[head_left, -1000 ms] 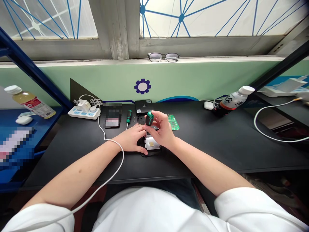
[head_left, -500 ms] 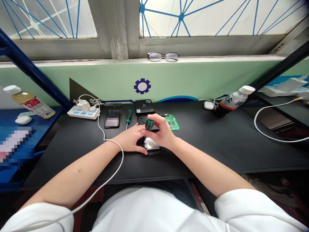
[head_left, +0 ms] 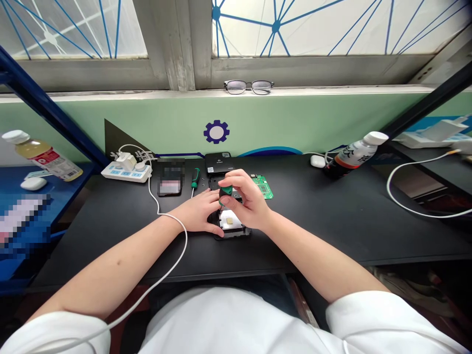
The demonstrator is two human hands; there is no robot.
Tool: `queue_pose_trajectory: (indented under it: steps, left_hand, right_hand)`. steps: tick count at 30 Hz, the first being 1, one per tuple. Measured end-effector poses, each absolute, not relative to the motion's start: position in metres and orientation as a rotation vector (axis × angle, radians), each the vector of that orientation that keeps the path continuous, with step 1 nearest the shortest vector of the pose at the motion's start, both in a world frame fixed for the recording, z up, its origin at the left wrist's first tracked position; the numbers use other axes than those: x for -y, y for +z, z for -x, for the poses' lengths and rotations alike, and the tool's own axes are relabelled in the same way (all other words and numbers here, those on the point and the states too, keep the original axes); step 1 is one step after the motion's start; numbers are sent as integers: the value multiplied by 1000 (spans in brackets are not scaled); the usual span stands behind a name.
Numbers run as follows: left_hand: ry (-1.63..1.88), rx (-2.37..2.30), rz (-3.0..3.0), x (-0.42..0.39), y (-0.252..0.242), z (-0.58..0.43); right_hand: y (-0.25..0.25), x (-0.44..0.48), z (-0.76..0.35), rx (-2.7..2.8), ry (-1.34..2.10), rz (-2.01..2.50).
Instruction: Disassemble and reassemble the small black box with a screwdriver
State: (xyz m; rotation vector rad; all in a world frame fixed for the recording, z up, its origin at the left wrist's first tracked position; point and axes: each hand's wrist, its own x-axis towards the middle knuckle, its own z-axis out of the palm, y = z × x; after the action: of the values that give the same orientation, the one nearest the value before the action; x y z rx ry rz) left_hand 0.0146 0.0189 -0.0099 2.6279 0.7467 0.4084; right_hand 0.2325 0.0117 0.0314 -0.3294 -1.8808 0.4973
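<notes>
My right hand (head_left: 246, 199) pinches the green and black handle of a screwdriver (head_left: 224, 192), held upright over a small black device (head_left: 233, 225) with a silver plate inside. My left hand (head_left: 201, 210) rests on the device's left edge, with its fingers curled against it. A green circuit board (head_left: 264, 186) lies just behind my right hand. A second green-handled screwdriver (head_left: 194, 179) lies on the black table (head_left: 332, 216) behind my left hand.
A black box (head_left: 218, 162), a dark phone-sized item (head_left: 170, 181) and a white power strip (head_left: 127, 170) sit at the back. A white cable (head_left: 169, 231) crosses my left wrist. Bottles lie at right (head_left: 354, 152) and left (head_left: 40, 152). Glasses (head_left: 249, 86) rest on the sill.
The screwdriver handle has sunk lower and my right fingers have turned around it. My left hand stays on the device.
</notes>
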Motion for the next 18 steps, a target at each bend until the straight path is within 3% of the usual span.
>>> queue_pose_trajectory:
  steps: [8,18]
  left_hand:
    - [453,-737,-2668,-20,-11,-17]
    - [467,-759,-2690,-20,-17,-15]
  right_hand:
    - [25,-12,-236,1860,764,424]
    - [30,-9,-239,1815,617,496]
